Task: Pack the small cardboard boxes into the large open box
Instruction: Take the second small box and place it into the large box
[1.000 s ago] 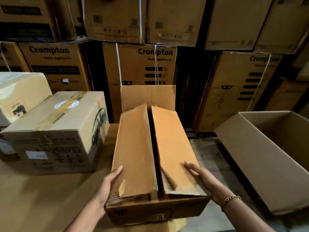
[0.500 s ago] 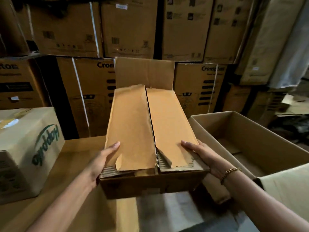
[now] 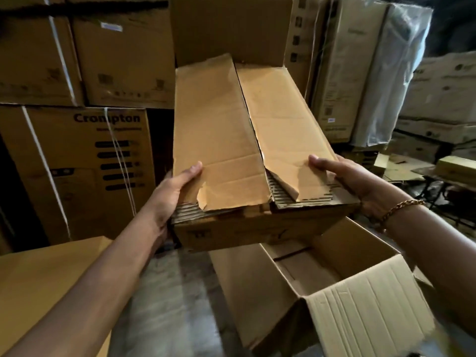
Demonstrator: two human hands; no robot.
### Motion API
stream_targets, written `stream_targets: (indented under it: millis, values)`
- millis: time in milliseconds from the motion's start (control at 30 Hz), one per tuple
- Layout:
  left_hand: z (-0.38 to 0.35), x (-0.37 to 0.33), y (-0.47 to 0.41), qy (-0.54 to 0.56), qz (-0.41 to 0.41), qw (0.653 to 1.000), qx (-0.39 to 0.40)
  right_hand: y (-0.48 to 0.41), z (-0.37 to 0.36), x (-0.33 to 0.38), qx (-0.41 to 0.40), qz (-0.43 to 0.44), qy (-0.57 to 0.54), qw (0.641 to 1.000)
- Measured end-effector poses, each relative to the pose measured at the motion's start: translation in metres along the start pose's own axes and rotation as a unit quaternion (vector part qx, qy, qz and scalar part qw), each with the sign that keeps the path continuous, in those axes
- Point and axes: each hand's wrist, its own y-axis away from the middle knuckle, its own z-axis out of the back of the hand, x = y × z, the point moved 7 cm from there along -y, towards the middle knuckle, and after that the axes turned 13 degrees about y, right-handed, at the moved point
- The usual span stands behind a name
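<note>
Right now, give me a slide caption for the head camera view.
Left hand and right hand hold a small cardboard box above the large open box.

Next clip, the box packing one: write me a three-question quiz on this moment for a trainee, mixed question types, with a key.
1. True or false: the small box already rests inside the large open box.
2. Which wrist wears the bracelet? A left; B right; C neither.
3. How many hands grip the small box?

Key
1. False: it is held up in the air, not yet set down.
2. B.
3. Two: the left hand and the right hand hold its sides, thumbs on the top flaps.
</note>
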Motion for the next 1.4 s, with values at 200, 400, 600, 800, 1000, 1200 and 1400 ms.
stream_targets:
  millis: [200, 400, 600, 800, 1000, 1200, 1400]
  values:
    - [-0.071, 0.048, -0.068, 0.007, 0.015, 0.999, 0.030, -0.039, 0.080, -0.023, -0.005, -0.014, -0.010, 1.000]
    - [-0.118, 0.103, -0.119, 0.016, 0.042, 0.999, 0.025, -0.080, 0.143, -0.063, -0.009, -0.074, 0.008, 0.997]
    - [-0.135, 0.153, -0.144, 0.012, 0.055, 0.998, -0.003, -0.119, 0.174, -0.109, 0.028, -0.101, 0.024, 0.994]
    - [-0.155, 0.219, -0.138, 0.025, 0.067, 0.995, -0.072, -0.151, 0.192, -0.174, 0.094, -0.096, 0.029, 0.991]
    - [-0.154, 0.291, -0.118, 0.004, 0.129, 0.980, -0.153, -0.171, 0.202, -0.240, 0.161, -0.104, 0.020, 0.981]
    - [-0.138, 0.337, -0.099, -0.055, 0.155, 0.959, -0.229, -0.177, 0.190, -0.309, 0.181, -0.113, 0.028, 0.977]
    - [-0.106, 0.387, -0.101, -0.217, 0.199, 0.915, -0.275, -0.183, 0.156, -0.389, 0.198, -0.192, 0.089, 0.957]
